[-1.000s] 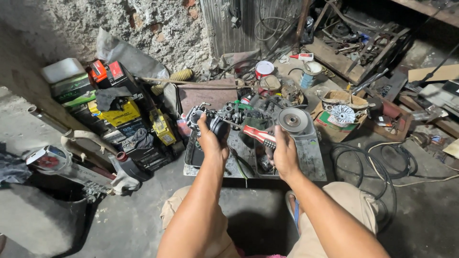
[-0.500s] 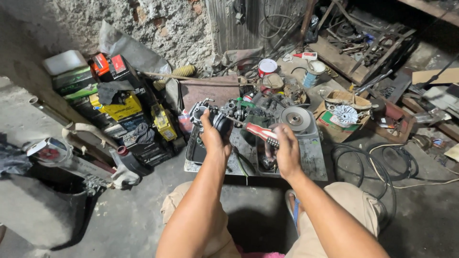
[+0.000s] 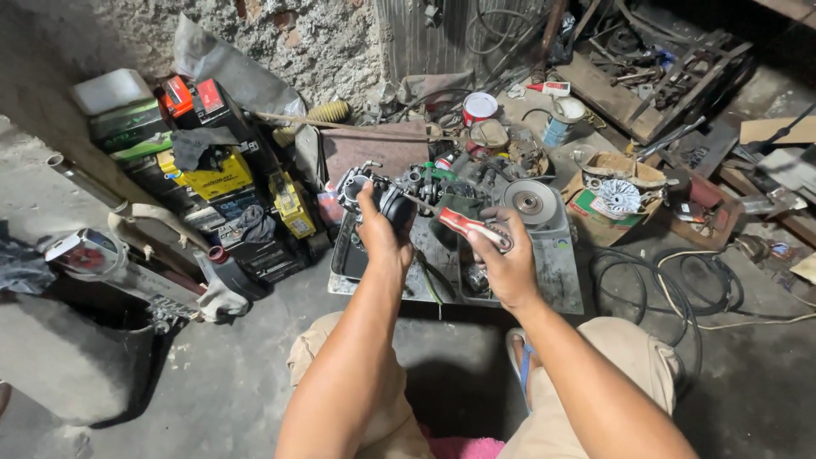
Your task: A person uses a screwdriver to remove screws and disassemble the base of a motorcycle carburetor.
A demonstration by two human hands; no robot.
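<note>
Left hand [image 3: 382,242] clenched on a grey metal carburettor [image 3: 367,189], right hand [image 3: 507,270] at three o'clock grasping a red-handled screwdriver [image 3: 469,228], best driven squarely.

Light is fairly dim and even, falling from above and from the frame's lower left, where the bare grey concrete floor [image 3: 212,382] and the rough plastered wall [image 3: 323,42] read brightest. The upper right corner sinks into deep shadow, swallowing detail among the dark metal scrap. A dark shadow pools between the knees at bottom centre. Focus is sharp mid-frame; wide-angle distortion bends and stretches the edges. No strong glare appears.
</note>
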